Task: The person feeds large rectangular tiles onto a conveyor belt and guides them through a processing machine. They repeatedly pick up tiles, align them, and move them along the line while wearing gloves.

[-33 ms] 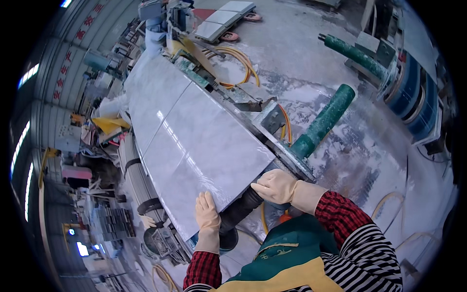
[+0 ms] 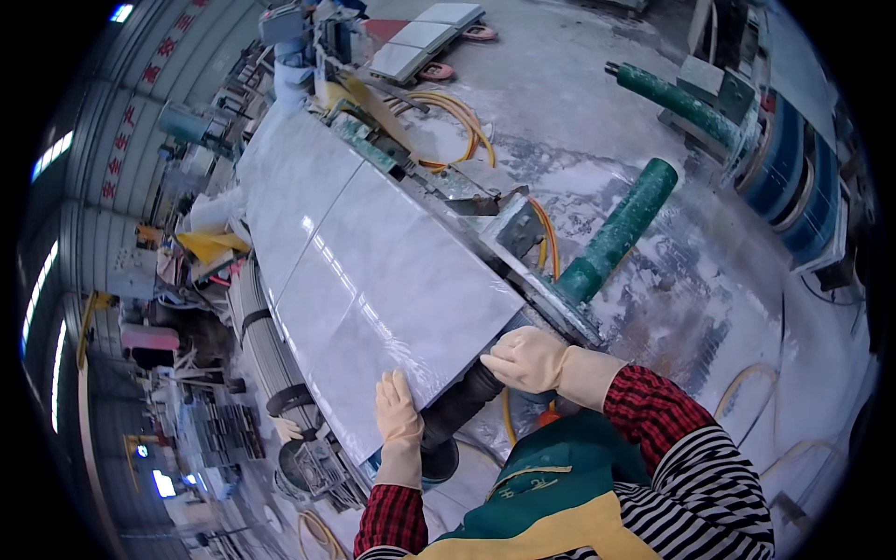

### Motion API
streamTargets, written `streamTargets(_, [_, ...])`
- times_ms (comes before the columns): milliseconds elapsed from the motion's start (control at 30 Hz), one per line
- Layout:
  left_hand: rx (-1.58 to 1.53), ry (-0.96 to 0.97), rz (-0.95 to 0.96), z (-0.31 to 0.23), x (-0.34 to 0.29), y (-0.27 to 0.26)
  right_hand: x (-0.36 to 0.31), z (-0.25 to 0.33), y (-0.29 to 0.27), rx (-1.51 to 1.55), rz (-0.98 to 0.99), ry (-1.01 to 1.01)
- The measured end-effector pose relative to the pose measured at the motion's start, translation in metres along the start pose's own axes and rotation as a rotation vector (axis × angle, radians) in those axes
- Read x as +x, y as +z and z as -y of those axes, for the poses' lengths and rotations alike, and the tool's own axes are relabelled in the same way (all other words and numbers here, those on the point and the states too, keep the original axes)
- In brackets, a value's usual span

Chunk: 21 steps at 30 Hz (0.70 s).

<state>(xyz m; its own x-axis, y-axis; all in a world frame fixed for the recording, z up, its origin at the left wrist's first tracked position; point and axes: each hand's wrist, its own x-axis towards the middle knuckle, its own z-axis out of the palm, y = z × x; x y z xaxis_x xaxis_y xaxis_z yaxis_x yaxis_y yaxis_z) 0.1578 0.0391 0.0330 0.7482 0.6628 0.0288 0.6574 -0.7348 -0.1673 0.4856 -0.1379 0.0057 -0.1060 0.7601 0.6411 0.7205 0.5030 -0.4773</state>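
Observation:
Pale grey, glossy stone-like slabs lie end to end along a long machine bed in front of me. My left hand, in a cream rubber glove, rests with fingers stretched out on the near edge of the closest slab. My right hand, gloved the same way, is closed beside that slab's near right corner; whatever its fingers hold, if anything, is hidden. Between the hands, a thick black ribbed roller or hose runs beneath the slab edge.
A green cylinder juts out right of the bed. Grey rollers line its left side. Yellow-orange hoses coil on the wet, white-smeared floor. Far right stands a machine with blue drums. More slabs lie beyond.

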Motion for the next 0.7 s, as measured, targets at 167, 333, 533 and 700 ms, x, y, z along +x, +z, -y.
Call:
streamTargets(167, [-0.149,-0.022,0.080,0.020,-0.003,-0.024,-0.003,-0.010,0.011,0.098,-0.031,-0.029])
streamTargets(333, [-0.201,0.066,0.260,0.057,0.027,-0.095,-0.008,-0.019,0.017,0.123,-0.085,-0.005])
streamTargets(533, [-0.290,0.040,0.392,0.092,0.037,-0.106,-0.007,-0.015,0.010,0.219,-0.086,0.023])
streamTargets(700, [-0.232,-0.007,0.475,0.073,0.053,-0.138,-0.010,-0.015,0.007,0.218,-0.120,0.025])
